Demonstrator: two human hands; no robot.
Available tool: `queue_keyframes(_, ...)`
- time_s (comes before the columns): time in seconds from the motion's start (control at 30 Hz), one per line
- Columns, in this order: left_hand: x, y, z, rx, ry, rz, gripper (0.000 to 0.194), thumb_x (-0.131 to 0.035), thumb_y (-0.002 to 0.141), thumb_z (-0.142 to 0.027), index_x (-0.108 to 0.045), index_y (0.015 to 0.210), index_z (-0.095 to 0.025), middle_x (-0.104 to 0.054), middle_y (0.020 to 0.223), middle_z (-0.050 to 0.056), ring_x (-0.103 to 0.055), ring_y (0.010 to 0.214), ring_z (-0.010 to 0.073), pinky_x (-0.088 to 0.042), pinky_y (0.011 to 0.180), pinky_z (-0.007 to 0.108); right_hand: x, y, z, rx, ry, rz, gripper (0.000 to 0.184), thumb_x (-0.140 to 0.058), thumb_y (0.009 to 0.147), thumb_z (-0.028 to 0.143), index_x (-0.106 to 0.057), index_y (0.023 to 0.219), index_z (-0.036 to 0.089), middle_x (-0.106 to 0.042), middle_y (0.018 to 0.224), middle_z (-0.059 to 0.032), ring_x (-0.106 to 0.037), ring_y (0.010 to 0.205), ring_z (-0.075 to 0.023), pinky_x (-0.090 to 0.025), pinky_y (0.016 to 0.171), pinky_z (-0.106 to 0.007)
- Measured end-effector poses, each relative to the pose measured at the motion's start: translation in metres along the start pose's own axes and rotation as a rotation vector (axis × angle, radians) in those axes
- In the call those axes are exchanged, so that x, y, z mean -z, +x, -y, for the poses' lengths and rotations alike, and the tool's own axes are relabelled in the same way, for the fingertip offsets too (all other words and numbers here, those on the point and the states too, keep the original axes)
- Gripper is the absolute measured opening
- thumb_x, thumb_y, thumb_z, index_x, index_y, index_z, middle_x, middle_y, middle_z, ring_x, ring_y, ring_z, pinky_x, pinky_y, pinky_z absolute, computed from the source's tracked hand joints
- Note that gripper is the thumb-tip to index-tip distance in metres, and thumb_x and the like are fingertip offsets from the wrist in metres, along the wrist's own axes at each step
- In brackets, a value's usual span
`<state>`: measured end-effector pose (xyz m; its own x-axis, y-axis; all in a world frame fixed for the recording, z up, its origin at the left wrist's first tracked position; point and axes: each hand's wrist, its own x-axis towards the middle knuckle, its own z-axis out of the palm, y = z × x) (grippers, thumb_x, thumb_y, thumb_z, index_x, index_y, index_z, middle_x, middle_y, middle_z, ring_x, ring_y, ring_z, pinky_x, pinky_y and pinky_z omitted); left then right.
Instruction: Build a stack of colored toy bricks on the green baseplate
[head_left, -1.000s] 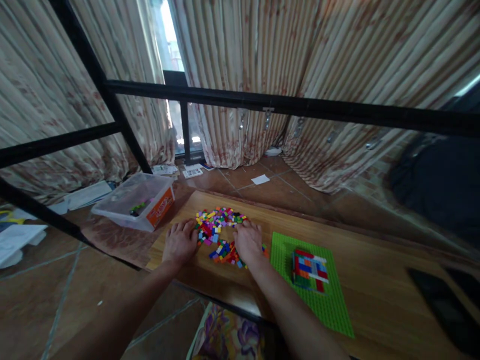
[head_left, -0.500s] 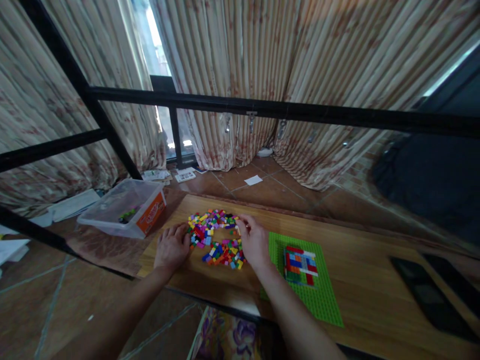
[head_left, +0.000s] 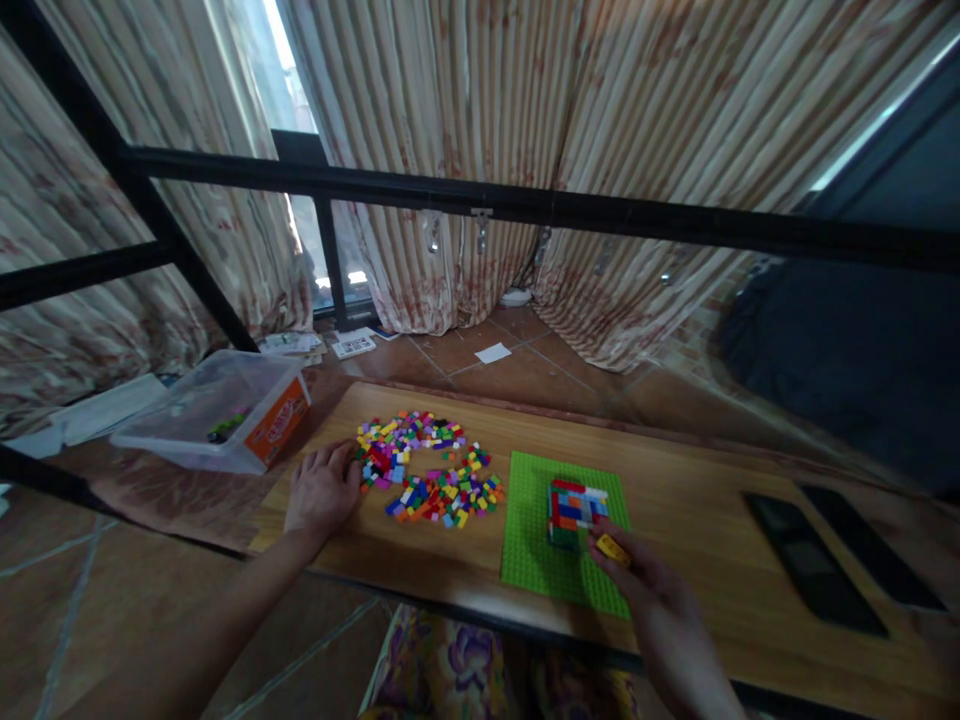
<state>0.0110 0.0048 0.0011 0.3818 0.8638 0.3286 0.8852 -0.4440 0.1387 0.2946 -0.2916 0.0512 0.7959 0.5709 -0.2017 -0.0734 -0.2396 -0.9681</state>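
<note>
The right hand [head_left: 664,590] held a small yellow brick [head_left: 613,549] between its narrowly closed fingers, above the right part of the green baseplate [head_left: 525,550]. The yellow brick lay at the fingertips, just beside the near right corner of the brick block [head_left: 576,508]; contact between the two could not be determined. The left hand [head_left: 322,490] was palm down at the left edge of the loose bricks [head_left: 446,495], its fingers loosely curved and close together; whether they gripped any piece could not be told. The loose bricks, small, glossy and angular, formed an uneven ring of many colours, with a gap of bare wood within it. To their right, the baseplate was a thin, flat sheet with regularly studded texture, and the brick block upon it was low and roughly rectangular, its top patterned in red, blue, orange and white. Both lay on the surface [head_left: 697,560], a long board of smooth, light-brown wood grain. Two dark, flat, rectangular slabs [head_left: 814,560] [head_left: 874,545] occupied its right end. Beyond its left end stood a translucent plastic bin [head_left: 187,425] with an orange label [head_left: 279,428]. Pleated, patterned curtains [head_left: 480,100] hung behind black bars [head_left: 420,192], above brown floor tiles [head_left: 442,365].
</note>
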Motion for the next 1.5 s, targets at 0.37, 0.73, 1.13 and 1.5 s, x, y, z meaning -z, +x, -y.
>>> queue_keyframes(0.37, 0.003, 0.002, -0.001, 0.008, -0.006, 0.015, 0.042, -0.04, 0.09, -0.034, -0.06, 0.123, -0.018, -0.063, 0.126, 0.011, -0.056, 0.112, 0.029, -0.043, 0.098, 0.044, 0.023, 0.022, 0.004, 0.139, -0.396, -0.096, 0.052, -0.057, 0.077, 0.062, -0.067, 0.102, 0.018, -0.074, 0.082, -0.0082, -0.069, 0.069, -0.0237, -0.051, 0.061, -0.033)
queue_keyframes(0.73, 0.002, 0.002, 0.0, -0.001, -0.007, 0.005, 0.044, -0.039, 0.09, -0.035, -0.06, 0.123, -0.016, -0.063, 0.126, 0.012, -0.055, 0.113, 0.03, -0.043, 0.099, 0.045, 0.024, 0.046, 0.009, 0.25, -0.544, -0.074, 0.038, -0.058, 0.076, 0.051, -0.074, 0.088, 0.019, -0.074, 0.084, -0.0063, -0.067, 0.075, -0.0222, -0.049, 0.068, -0.033)
queue_keyframes(1.13, 0.003, 0.002, -0.002, 0.008, 0.013, 0.024, 0.043, -0.04, 0.09, -0.035, -0.06, 0.123, -0.017, -0.063, 0.126, 0.01, -0.055, 0.113, 0.0297, -0.042, 0.099, 0.044, 0.006, 0.084, 0.023, 0.288, -0.825, 0.027, 0.02, -0.068, 0.069, 0.031, -0.063, 0.084, 0.019, -0.071, 0.073, -0.0034, -0.067, 0.065, -0.0178, -0.045, 0.061, -0.028)
queue_keyframes(1.5, 0.003, 0.002, -0.002, 0.012, 0.019, 0.002, 0.043, -0.04, 0.09, -0.035, -0.06, 0.124, -0.017, -0.064, 0.124, 0.011, -0.056, 0.112, 0.0293, -0.043, 0.097, 0.043, -0.003, 0.073, 0.006, 0.279, -0.779, -0.108, 0.027, -0.064, 0.072, 0.035, -0.064, 0.092, 0.017, -0.073, 0.082, -0.0087, -0.069, 0.075, -0.0228, -0.049, 0.07, -0.033)
